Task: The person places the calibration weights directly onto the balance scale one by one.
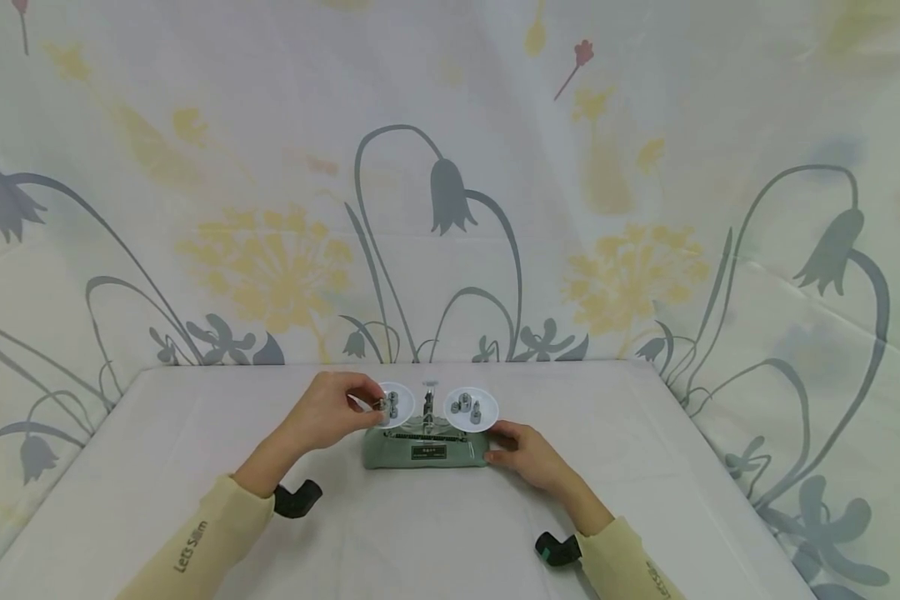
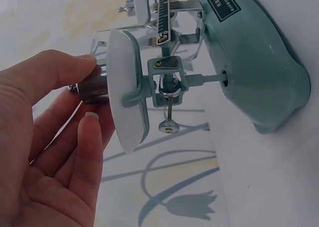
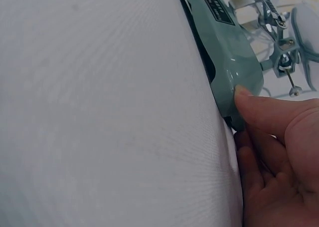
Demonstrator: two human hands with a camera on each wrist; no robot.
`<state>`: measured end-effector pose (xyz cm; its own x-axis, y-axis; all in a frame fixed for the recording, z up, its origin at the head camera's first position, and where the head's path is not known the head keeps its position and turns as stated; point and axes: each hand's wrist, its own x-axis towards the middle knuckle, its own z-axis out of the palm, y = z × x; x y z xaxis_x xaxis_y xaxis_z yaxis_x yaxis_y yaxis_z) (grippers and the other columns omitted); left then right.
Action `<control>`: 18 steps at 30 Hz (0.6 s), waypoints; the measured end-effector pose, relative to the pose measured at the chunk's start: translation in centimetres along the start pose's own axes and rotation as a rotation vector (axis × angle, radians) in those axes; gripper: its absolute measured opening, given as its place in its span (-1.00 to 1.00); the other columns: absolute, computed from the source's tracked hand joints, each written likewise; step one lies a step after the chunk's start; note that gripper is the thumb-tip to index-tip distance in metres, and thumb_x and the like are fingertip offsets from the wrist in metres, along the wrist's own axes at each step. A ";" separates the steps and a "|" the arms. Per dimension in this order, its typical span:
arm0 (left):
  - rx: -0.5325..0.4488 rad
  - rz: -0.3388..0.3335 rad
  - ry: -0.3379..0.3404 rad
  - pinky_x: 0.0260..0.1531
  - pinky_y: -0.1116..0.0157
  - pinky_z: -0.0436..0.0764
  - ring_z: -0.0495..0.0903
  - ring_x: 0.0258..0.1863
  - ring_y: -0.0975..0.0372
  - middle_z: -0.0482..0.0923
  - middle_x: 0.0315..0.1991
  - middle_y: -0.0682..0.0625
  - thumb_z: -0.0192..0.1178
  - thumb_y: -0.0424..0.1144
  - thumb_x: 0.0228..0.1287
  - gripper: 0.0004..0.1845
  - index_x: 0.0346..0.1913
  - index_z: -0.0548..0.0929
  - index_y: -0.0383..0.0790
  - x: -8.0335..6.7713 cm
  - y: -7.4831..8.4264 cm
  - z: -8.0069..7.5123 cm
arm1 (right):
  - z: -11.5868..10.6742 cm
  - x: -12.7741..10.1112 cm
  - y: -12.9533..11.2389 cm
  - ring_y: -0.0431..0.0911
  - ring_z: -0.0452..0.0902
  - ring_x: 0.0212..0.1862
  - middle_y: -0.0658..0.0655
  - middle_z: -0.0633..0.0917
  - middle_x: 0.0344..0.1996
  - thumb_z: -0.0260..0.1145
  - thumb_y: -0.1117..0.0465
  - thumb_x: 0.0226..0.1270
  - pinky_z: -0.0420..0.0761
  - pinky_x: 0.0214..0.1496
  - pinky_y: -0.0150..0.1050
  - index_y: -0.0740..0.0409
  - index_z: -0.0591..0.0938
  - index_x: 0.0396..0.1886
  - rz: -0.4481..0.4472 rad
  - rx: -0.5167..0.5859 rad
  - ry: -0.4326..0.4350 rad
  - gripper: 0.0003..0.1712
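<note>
A green balance scale (image 1: 427,454) with two white pans stands on the table. At its left pan (image 1: 401,417) my left hand (image 1: 333,408) pinches a metal weight (image 2: 94,85) between thumb and fingers, close over the pan's surface. Other small metal weights (image 1: 393,405) sit on that pan. Several more weights (image 1: 465,402) stand on the right pan (image 1: 486,421). My right hand (image 1: 532,457) grips the right end of the scale's base, thumb on the front face; its other fingers are partly hidden behind the base in the right wrist view.
A white cloth covers the table (image 1: 405,533), which ends at a flower-printed curtain (image 1: 450,275) behind the scale. Under the left pan, an adjusting knob (image 2: 169,126) sticks out from the beam. The scale's graduated beam (image 2: 163,17) runs between the two pans.
</note>
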<state>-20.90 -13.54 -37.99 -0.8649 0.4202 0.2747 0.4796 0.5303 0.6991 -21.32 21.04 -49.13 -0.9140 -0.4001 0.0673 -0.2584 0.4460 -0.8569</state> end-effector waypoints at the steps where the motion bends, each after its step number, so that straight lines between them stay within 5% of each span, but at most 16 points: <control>1: 0.002 0.001 0.000 -0.28 0.30 0.66 0.66 -0.30 0.23 0.69 -0.31 0.07 0.47 -0.32 0.11 -0.83 -0.23 0.72 -0.20 0.0 0.0 0.0 | 0.0 0.0 0.0 0.18 0.42 0.32 0.27 0.56 0.23 0.43 0.24 0.27 0.38 0.36 0.02 0.32 0.53 0.26 -0.002 0.001 0.000 -0.42; 18: 0.021 0.047 0.027 -0.22 0.19 0.68 0.69 -0.23 0.02 0.69 -0.28 0.03 0.46 -0.37 0.10 -0.82 -0.22 0.72 -0.27 0.0 -1.0 0.6 | -0.1 0.1 0.2 0.20 0.42 0.32 0.29 0.57 0.22 0.42 0.25 0.27 0.38 0.35 0.02 0.35 0.53 0.24 -0.032 -0.011 -0.007 -0.43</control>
<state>-21.22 -13.62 -39.06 -0.8449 0.4249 0.3250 0.5226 0.5258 0.6711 -21.51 21.15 -49.26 -0.9029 -0.4201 0.0912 -0.2912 0.4417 -0.8486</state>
